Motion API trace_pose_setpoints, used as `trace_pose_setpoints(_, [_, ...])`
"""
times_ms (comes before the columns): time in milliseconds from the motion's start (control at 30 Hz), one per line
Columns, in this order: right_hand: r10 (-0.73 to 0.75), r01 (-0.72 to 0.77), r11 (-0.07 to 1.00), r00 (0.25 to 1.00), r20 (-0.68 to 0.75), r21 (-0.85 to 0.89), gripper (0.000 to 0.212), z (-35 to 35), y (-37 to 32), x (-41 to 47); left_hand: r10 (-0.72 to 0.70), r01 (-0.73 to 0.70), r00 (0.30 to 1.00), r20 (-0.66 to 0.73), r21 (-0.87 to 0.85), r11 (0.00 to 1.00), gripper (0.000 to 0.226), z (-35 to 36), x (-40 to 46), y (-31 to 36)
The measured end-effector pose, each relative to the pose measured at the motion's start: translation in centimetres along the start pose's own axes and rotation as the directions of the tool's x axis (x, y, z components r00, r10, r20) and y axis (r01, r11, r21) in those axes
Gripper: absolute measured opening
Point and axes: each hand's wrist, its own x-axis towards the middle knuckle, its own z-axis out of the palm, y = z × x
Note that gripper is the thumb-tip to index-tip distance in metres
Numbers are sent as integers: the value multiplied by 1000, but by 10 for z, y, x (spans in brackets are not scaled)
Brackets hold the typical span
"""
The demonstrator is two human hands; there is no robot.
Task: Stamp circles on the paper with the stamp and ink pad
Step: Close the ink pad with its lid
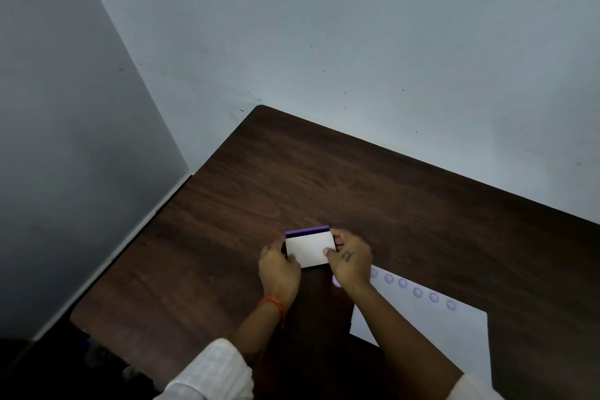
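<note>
The ink pad [310, 248] is a flat case with a white lid and a purple edge along its far side, lying on the dark wooden table [357, 188]. My left hand [279, 269] grips its left side and my right hand [350, 261] grips its right side. A small pale purple thing [336, 282], maybe the stamp, peeks out beneath my right hand. The white paper [431, 328] lies to the right, under my right forearm, with a row of several purple circles [418, 292] near its far edge.
The table stands in a corner between two grey walls [324, 26]. Its left edge [136, 250] drops to a dark floor area. An orange thread is tied round my left wrist.
</note>
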Motion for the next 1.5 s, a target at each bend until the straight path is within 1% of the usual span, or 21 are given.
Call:
trace_pose_setpoints(100, [2,-2,1000,1000,6,2,39,1,0,1,-5,5,1000,-1,-3,1000,41,-1,3,-1])
trace_pose_setpoints(267, [28,-26,999,997,-67,31,32,5,1,1,-1,1,1000,-15,-9,1000,41,0,3,-2])
trace_pose_setpoints(367, [66,-61,996,995,-81,68,30,7,0,0,2,-3,1000,-24,-13,1000,41,1,4,-1])
trace_pose_setpoints(467, [62,-57,996,994,-87,62,27,7,0,1,-7,7,1000,-21,-16,1000,41,1,6,-1])
trace_pose_setpoints(700, [45,-44,999,998,-48,8,28,5,2,4,-15,14,1000,-14,-44,999,39,1,8,-4])
trace_pose_setpoints(867, [49,-48,999,997,-55,14,27,5,3,4,-33,33,999,-6,-49,998,37,1,11,-5])
trace_pose_setpoints(1033, [36,-34,999,998,-53,32,33,4,4,6,-15,13,1000,-21,-62,998,33,-2,13,-7])
trace_pose_setpoints(1233, [14,-13,999,999,-36,29,25,0,4,9,21,-23,999,-47,-53,998,31,-6,17,-7])
trace_pose_setpoints(1500, [2,-2,1000,1000,-2,-15,25,-4,2,11,12,-13,1000,-24,-33,999,31,-8,20,-8])
